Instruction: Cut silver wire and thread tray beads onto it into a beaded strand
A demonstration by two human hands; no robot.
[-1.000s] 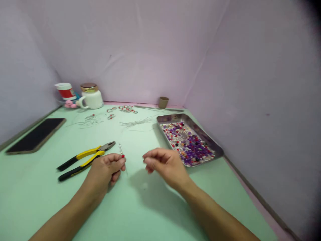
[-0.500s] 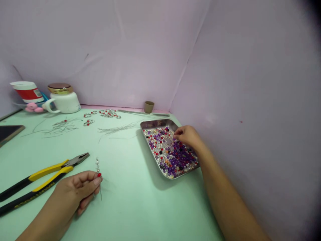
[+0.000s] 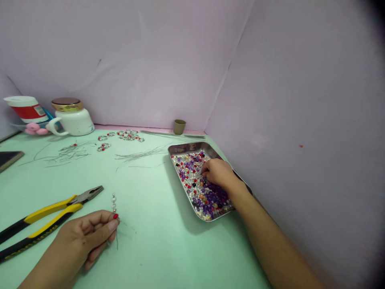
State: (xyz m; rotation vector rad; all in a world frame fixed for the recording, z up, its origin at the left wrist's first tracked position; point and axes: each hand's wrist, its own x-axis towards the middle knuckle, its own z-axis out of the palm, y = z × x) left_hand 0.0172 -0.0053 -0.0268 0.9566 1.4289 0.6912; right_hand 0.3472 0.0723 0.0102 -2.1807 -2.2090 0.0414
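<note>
My left hand (image 3: 90, 237) pinches a thin wire strung with beads (image 3: 114, 202), clear and whitish at the top and one red bead by the fingertips. Loose wire ends stick out below and to the right of the fingers. Reaching into a metal tray (image 3: 184, 188) of mixed beads, my right hand (image 3: 218, 172) has its fingertips pressed together down among them. Whether a bead is between those fingers is hidden. White, purple, red and black beads (image 3: 192, 164) cover the tray's bottom.
Pliers (image 3: 69, 206) with yellow and black handles lie beside my left hand. Farther back are loose wires (image 3: 138, 153), finished-looking beaded loops (image 3: 129, 135), a small brown cup (image 3: 179, 127), a lidded white mug (image 3: 75, 120) and a red-and-white tub (image 3: 28, 110). Walls stand behind and at right.
My right hand has moved down and slightly left, deeper among the beads. My left hand still holds the beaded wire, a little lower in view; the whole view has shifted slightly.
</note>
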